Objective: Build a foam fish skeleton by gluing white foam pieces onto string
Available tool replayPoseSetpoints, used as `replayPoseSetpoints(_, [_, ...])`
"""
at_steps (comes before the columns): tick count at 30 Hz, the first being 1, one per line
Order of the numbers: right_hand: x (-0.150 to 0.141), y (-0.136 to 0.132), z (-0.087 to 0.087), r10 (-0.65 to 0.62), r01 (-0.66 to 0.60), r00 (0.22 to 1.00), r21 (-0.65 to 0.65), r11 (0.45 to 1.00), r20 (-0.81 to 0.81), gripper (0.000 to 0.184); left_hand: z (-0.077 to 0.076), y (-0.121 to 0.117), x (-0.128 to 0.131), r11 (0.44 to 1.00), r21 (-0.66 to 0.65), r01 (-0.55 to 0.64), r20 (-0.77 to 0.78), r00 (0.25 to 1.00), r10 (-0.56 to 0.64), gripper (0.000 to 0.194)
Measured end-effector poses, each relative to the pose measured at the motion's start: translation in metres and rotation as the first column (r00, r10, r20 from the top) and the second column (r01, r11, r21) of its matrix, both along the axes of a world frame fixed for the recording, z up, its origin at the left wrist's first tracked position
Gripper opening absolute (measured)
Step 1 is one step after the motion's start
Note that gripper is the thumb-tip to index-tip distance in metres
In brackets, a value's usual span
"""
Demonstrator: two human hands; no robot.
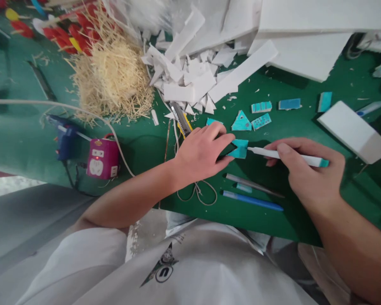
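Observation:
My left hand [200, 150] pinches the left edge of a small turquoise-coloured foam piece [241, 149] with a notch, holding it at the green tabletop. In my right hand [317, 178] is a white marker [311, 160] with a teal end, its tip touching or very near the piece's right edge. Just beyond lie a turquoise triangle [241, 122], a striped block [261, 107] and a dotted block [261, 121]. Another turquoise piece [213, 121] is partly hidden behind my left fingers. A blue pen [254, 201] and a grey slim tool [252, 184] lie nearer me.
A yellow box cutter [182, 120] lies beyond my left hand, near white foam scraps [193, 76]. Shredded straw [114, 76], a blue glue gun [66, 137] and a pink power adapter [103, 157] occupy the left. A white foam block [355, 131] lies right; a cable crosses the left.

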State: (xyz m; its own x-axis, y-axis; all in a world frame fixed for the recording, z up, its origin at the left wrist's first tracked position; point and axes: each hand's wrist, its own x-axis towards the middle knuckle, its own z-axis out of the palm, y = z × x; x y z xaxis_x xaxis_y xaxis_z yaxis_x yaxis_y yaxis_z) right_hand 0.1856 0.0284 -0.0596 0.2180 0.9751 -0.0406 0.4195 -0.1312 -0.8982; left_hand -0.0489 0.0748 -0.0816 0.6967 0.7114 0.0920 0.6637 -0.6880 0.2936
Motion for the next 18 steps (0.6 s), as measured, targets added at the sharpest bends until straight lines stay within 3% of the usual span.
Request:
replayPoseSetpoints(10, [0.0000, -0.0005, -0.0026, 0.007, -0.007, 1.000, -0.006, 1.000, 0.007, 0.014, 0.0011, 0.0004, -0.0003, 1.000, -0.027, 0.003, -0.023, 1.000, -0.004, 0.032])
replayPoseSetpoints(14, [0.0019, -0.0014, -0.0034, 0.035, -0.034, 0.999, -0.026, 0.999, 0.008, 0.021, -0.0001, 0.0008, -0.0002, 1.000, -0.014, 0.008, -0.002, 1.000, -0.008, 0.033])
replayPoseSetpoints(18, [0.0012, -0.0006, -0.0035, 0.020, -0.020, 0.999, 0.004, 1.000, 0.031, 0.010, 0.0003, 0.0013, -0.0003, 1.000, -0.024, 0.005, -0.013, 1.000, -0.006, 0.033])
